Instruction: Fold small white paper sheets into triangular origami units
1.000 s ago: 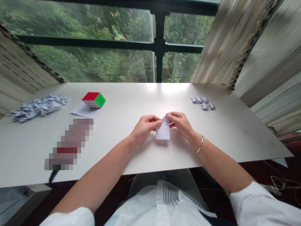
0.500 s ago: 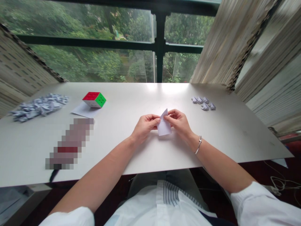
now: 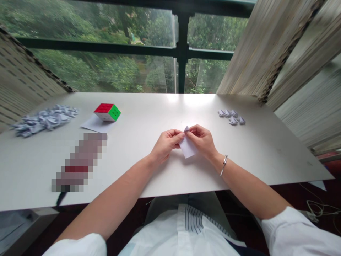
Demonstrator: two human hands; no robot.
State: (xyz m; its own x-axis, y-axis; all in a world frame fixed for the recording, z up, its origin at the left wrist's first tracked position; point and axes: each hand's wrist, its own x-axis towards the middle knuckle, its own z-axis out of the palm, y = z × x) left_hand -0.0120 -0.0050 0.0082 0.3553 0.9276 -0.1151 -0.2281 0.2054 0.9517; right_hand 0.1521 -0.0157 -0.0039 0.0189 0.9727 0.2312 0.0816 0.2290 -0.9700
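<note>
Between my two hands is a small piece of folded white paper [image 3: 188, 148], held just above the table. My left hand [image 3: 167, 143] pinches its upper left side between thumb and fingers. On the other side, my right hand [image 3: 202, 140] is closed on the upper right part, with its thumb close to the left thumb. A small pointed tip of the paper sticks up above the thumbs, and a flat flap hangs below them. The fingers behind the paper are partly hidden.
A heap of folded paper pieces [image 3: 48, 120] lies at the far left of the white table [image 3: 128, 160]. A puzzle cube [image 3: 108, 112] rests on white paper sheets [image 3: 90, 123]. Several folded pieces [image 3: 232, 116] sit at right. A pixelated object [image 3: 80, 161] lies front left.
The paper has turned a little in my hands, its lower flap swinging right. Less of its pointed top shows above my thumbs, which have come closer together.
</note>
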